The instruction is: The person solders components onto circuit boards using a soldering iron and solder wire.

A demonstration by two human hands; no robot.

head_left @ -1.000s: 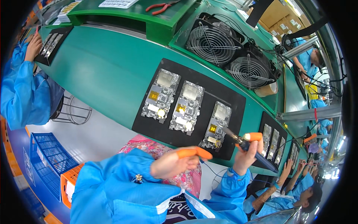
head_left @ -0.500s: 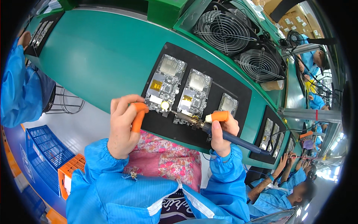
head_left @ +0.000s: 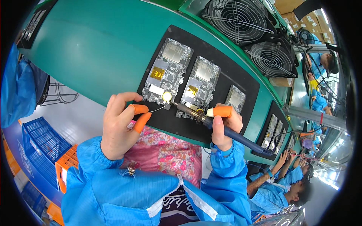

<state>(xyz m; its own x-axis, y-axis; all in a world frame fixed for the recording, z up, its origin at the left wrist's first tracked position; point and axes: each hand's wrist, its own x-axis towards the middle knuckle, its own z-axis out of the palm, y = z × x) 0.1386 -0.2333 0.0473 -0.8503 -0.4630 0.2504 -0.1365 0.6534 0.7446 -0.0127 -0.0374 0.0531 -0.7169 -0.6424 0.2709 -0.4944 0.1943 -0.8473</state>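
Three circuit boards lie in a row on a black mat on the green conveyor. My left hand, with orange finger cots, pinches a thin solder wire whose end meets the lower edge of the left circuit board. My right hand, also with an orange cot, grips a blue-handled soldering iron; its tip points left to the same spot by a round pale part. The middle circuit board and right circuit board lie just above the iron.
Two round fans stand behind the belt. Another black mat with boards lies further right. People in blue coats work at the right and left. Blue and orange crates stand below left.
Both hands have come together from apart; the wire and iron tip moved to the left board's lower edge. The view has closed in on the boards.
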